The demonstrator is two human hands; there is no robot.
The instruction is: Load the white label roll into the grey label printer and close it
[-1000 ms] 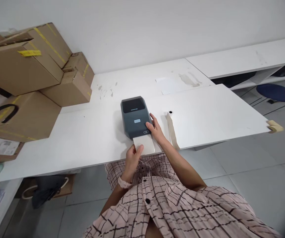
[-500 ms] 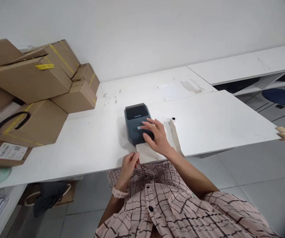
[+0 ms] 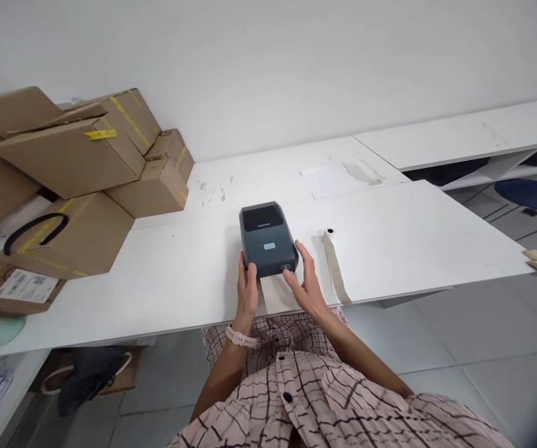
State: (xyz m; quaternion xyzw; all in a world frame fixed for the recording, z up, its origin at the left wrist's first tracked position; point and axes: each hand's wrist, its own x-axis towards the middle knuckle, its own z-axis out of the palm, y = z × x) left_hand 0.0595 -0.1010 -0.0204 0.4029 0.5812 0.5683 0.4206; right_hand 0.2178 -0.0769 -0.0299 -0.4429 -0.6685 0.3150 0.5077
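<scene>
Printer (image 3: pixel 268 241): on the white surface (image 3: pixel 179 274), between the two hands, paper (image 3: pixel 278 295) out its near end
Left hand (image 3: pixel 247 291): grip against printer's left side
Right hand (image 3: pixel 306 281): grip part-open at its near right corner; contact unclear

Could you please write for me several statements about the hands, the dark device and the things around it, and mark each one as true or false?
1. The left hand is at the left side of the dark device. True.
2. A small roll stands to the left of the device. False: it is to the right.
3. Pale paper lies at the near end of the device. True.
4. The right hand is on the cardboard boxes. False: it is by the device's near right corner.
5. The wristband is on the right wrist. False: it is on the left one.
</scene>
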